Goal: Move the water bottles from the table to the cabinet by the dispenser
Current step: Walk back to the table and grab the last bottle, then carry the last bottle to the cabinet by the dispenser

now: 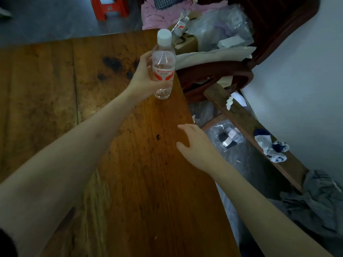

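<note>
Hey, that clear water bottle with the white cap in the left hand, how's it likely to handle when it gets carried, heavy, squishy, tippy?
The water bottle looks full, so probably fairly heavy for its size. Its thin clear plastic may give a little under the left hand, whose fingers wrap the labelled middle. Tall and narrow, it could tip if set down carelessly near the table edge.

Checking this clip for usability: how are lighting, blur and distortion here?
Head view: dim, with a warm sheen along the table; wide-angle stretch enlarges the near forearms; the bottle in the left hand is sharp enough that its red label shows, the small print not; the right hand looks slightly soft.
</note>
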`<state>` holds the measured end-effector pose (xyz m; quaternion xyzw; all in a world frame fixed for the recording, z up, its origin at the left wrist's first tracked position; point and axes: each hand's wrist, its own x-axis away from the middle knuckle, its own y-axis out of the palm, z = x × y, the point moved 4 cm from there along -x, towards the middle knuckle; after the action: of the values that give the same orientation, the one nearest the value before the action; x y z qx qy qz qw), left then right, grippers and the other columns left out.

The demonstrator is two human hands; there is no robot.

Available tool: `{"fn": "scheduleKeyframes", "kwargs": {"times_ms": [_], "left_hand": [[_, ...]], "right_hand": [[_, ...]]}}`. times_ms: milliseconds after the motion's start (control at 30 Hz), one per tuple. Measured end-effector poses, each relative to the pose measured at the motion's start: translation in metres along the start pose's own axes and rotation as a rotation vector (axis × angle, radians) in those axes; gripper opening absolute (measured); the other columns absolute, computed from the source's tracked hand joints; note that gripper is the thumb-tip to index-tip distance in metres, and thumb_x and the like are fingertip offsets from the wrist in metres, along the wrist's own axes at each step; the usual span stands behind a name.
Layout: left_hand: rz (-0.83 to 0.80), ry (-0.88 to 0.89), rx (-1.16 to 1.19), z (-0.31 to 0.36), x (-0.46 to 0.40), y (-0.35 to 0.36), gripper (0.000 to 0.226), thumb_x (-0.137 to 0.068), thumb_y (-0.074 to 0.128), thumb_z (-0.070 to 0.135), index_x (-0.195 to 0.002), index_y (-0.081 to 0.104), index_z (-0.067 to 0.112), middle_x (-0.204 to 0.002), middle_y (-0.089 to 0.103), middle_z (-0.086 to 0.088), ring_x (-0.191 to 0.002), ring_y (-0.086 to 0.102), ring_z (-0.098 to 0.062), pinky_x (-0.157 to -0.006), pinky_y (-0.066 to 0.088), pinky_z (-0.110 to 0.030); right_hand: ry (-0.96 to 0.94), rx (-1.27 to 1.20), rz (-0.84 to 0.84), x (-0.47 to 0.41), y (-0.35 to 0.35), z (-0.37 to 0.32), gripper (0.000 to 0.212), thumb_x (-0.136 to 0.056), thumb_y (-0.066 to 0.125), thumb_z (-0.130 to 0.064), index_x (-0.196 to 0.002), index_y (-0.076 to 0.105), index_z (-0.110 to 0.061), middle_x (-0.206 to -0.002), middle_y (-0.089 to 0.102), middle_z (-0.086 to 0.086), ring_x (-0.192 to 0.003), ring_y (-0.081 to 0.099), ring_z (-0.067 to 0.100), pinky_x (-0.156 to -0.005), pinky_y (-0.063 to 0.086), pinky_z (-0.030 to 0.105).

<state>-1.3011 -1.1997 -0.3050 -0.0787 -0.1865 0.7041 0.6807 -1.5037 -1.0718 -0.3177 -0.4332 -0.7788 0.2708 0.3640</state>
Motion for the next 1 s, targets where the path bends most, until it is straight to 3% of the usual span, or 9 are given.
{"fn": "scheduleKeyframes", "kwargs": {"times_ms": [67,167,333,433,533,667,733,833,1000], "left_hand": [[0.001,0.019,-0.026,0.002,-0.002,0.003,0.083,-0.081,0.085,0.023,-0.148,0.036,0.024,-0.135,0.056,0.011,-0.11,0.057,0.005,-0.086,0.05,-0.016],[0.07,0.054,-0.045,0.003,0.003,0.001,0.066,-0.08,0.085,0.028,-0.136,0.051,0.021,-0.125,0.064,0.012,-0.11,0.061,0.002,-0.089,0.053,-0.02],[0.066,0.122,-0.108,0.009,0.041,-0.002,0.065,-0.076,0.087,0.033,-0.131,0.057,0.019,-0.12,0.068,0.01,-0.109,0.065,-0.002,-0.096,0.056,-0.03],[0.043,0.139,-0.077,0.017,0.081,-0.004,0.064,-0.076,0.088,0.033,-0.13,0.058,0.02,-0.12,0.069,0.01,-0.111,0.066,-0.003,-0.099,0.056,-0.037],[0.009,0.16,-0.028,0.028,0.129,-0.005,0.064,-0.075,0.088,0.03,-0.131,0.058,0.021,-0.122,0.069,0.01,-0.115,0.065,-0.008,-0.1,0.055,-0.045],[-0.033,0.188,0.022,0.052,0.194,0.002,0.064,-0.075,0.087,0.026,-0.132,0.058,0.016,-0.124,0.068,0.008,-0.117,0.065,-0.011,-0.1,0.054,-0.047],[-0.047,0.213,-0.003,0.066,0.222,0.006,0.065,-0.074,0.087,0.029,-0.131,0.058,0.016,-0.124,0.068,0.011,-0.117,0.065,-0.008,-0.1,0.055,-0.043],[-0.041,0.249,-0.029,0.081,0.257,0.01,0.063,-0.074,0.089,0.028,-0.129,0.059,0.016,-0.121,0.068,0.013,-0.116,0.065,-0.006,-0.098,0.055,-0.035],[-0.016,0.228,-0.041,0.088,0.304,0.02,0.064,-0.074,0.09,0.025,-0.129,0.059,0.016,-0.122,0.068,0.011,-0.115,0.065,-0.008,-0.095,0.056,-0.034]], "right_hand": [[0.004,-0.012,-0.009,-0.001,0.003,0.002,0.059,-0.097,0.054,-0.032,-0.152,0.034,-0.023,-0.156,0.033,-0.003,-0.142,0.034,0.016,-0.115,0.036,0.045],[-0.007,-0.02,-0.009,-0.001,0.006,0.002,0.058,-0.097,0.054,-0.033,-0.152,0.035,-0.023,-0.156,0.034,-0.002,-0.143,0.034,0.016,-0.114,0.037,0.046],[-0.02,-0.036,-0.017,0.004,0.012,0.001,0.058,-0.097,0.054,-0.033,-0.151,0.035,-0.024,-0.155,0.035,-0.003,-0.141,0.035,0.016,-0.114,0.036,0.041],[-0.004,-0.122,-0.037,0.013,0.016,-0.002,0.056,-0.097,0.056,-0.031,-0.15,0.038,-0.023,-0.152,0.039,-0.004,-0.138,0.039,0.014,-0.107,0.035,0.028],[0.15,-0.395,-0.112,0.026,0.02,-0.001,0.046,-0.098,0.057,-0.031,-0.143,0.048,-0.027,-0.143,0.05,-0.008,-0.133,0.047,0.013,-0.101,0.037,0.026],[0.479,-1.226,-0.306,0.057,0.031,0.005,0.036,-0.096,0.058,-0.03,-0.13,0.06,-0.018,-0.131,0.064,0.007,-0.121,0.062,0.026,-0.102,0.049,0.048],[0.507,-1.446,-0.381,0.076,0.032,0.005,0.039,-0.098,0.053,-0.029,-0.132,0.06,-0.011,-0.13,0.066,0.013,-0.121,0.063,0.03,-0.101,0.049,0.053],[0.499,-1.546,-0.466,0.102,0.031,0.002,0.044,-0.102,0.043,-0.032,-0.135,0.057,-0.008,-0.133,0.063,0.017,-0.124,0.061,0.031,-0.102,0.048,0.054],[0.444,-1.483,-0.543,0.146,0.024,-0.002,0.049,-0.103,0.038,-0.039,-0.136,0.056,-0.008,-0.136,0.061,0.017,-0.125,0.06,0.032,-0.102,0.048,0.054]]}}
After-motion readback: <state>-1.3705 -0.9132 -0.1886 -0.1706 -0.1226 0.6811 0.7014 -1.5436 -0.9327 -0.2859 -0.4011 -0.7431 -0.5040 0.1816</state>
